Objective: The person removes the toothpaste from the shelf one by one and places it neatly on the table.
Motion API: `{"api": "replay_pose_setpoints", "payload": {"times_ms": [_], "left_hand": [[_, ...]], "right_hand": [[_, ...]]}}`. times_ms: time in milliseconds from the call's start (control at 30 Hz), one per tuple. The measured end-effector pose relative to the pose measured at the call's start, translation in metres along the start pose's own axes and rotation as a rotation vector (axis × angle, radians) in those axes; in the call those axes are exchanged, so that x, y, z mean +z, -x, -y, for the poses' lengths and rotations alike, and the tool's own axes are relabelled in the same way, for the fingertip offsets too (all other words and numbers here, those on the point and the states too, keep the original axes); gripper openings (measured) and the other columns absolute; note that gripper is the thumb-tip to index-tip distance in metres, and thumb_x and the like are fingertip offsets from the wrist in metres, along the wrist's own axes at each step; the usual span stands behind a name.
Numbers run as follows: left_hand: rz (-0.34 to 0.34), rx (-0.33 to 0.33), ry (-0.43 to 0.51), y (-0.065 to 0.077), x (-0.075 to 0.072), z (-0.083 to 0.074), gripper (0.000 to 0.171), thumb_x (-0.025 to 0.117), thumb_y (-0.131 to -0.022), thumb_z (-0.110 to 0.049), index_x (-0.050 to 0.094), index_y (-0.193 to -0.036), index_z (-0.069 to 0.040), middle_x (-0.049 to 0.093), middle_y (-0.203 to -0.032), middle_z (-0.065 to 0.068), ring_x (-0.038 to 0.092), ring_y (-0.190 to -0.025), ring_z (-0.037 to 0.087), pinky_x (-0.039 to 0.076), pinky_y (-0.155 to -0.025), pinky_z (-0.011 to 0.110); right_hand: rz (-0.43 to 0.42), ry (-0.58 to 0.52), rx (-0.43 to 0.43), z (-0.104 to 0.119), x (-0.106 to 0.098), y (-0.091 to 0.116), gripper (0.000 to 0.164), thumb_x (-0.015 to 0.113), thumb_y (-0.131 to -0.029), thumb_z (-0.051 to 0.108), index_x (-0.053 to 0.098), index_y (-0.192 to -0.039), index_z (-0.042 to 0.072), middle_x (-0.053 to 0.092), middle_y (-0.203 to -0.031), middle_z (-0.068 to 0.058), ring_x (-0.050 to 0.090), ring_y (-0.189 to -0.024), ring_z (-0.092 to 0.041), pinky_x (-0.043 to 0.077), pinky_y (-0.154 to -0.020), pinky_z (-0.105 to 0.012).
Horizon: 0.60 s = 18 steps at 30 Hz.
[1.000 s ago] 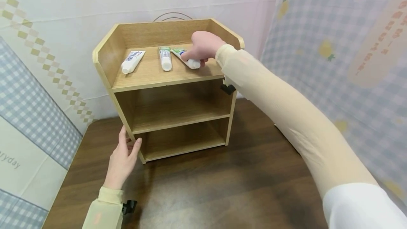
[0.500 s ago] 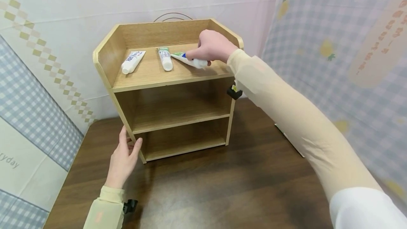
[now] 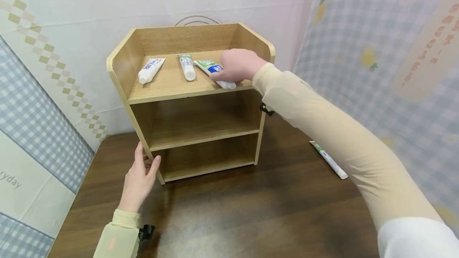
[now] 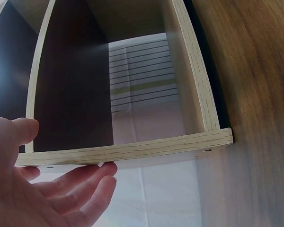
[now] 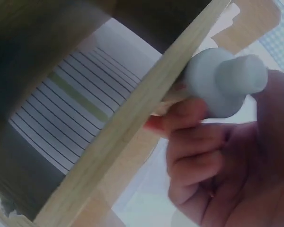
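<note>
In the head view my right hand (image 3: pixel 238 66) holds a white toothpaste tube (image 3: pixel 211 67) with green and blue print, thumb and fingers around its cap end. The tube lies slanted at the front of the top shelf. Its stepped white cap (image 5: pixel 227 80) shows large in the right wrist view, beyond the board's edge, with curled fingers beneath. My left hand (image 3: pixel 138 184) grips the left side panel of the small wooden shelf unit (image 3: pixel 201 96). In the left wrist view the thumb (image 4: pixel 26 130) is on the panel's inner side and the other fingers lie along its outer face.
Two more toothpaste tubes, a middle one (image 3: pixel 187 67) and a left one (image 3: pixel 151 71), lie on the top shelf. Another tube (image 3: pixel 329 160) lies on the brown table (image 3: pixel 251 214) beside my right arm. Printed cloth (image 3: pixel 373 51) hangs behind and at the sides.
My right hand has moved right and toward the front edge with its tube. The middle tube has turned slightly. The tube on the table shows more. My left hand has stayed put.
</note>
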<state>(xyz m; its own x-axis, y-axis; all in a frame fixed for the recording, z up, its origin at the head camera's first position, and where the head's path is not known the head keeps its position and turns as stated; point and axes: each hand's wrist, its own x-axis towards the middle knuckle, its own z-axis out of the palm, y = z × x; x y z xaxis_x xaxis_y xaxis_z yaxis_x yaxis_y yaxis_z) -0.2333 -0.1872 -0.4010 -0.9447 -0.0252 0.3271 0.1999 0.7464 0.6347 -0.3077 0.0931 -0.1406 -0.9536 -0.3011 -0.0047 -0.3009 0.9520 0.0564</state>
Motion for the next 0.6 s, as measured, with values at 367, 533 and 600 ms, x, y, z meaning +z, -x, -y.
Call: {"api": "replay_pose_setpoints", "payload": {"times_ms": [367,533,600], "left_hand": [[-0.009,0.001,-0.001,0.001,0.001,0.000,0.066,0.040,-0.092,-0.044,0.001,-0.144,-0.029,0.054,-0.117,0.021,0.060,-0.095,0.034,0.045,-0.076,0.051],[-0.020,0.005,-0.001,0.000,0.003,-0.001,0.066,0.041,-0.092,-0.043,0.002,-0.144,-0.029,0.054,-0.117,0.019,0.060,-0.093,0.033,0.045,-0.075,0.050],[-0.022,0.008,0.003,-0.001,0.005,-0.001,0.066,0.041,-0.092,-0.043,0.002,-0.143,-0.030,0.053,-0.118,0.018,0.061,-0.093,0.033,0.046,-0.075,0.049]], "right_hand": [[-0.146,-0.024,0.017,-0.006,0.011,-0.003,0.039,0.042,-0.082,0.049,0.041,-0.064,0.014,0.042,-0.067,0.001,0.047,-0.064,-0.016,0.036,-0.050,-0.028],[-0.255,-0.051,-0.011,-0.015,0.020,0.007,0.040,0.047,-0.080,0.048,0.046,-0.061,0.013,0.044,-0.064,0.000,0.045,-0.059,-0.017,0.033,-0.047,-0.028],[-0.294,-0.030,-0.016,-0.016,0.023,0.015,0.039,0.048,-0.079,0.047,0.048,-0.061,0.013,0.046,-0.063,-0.001,0.045,-0.059,-0.017,0.033,-0.046,-0.028]]}}
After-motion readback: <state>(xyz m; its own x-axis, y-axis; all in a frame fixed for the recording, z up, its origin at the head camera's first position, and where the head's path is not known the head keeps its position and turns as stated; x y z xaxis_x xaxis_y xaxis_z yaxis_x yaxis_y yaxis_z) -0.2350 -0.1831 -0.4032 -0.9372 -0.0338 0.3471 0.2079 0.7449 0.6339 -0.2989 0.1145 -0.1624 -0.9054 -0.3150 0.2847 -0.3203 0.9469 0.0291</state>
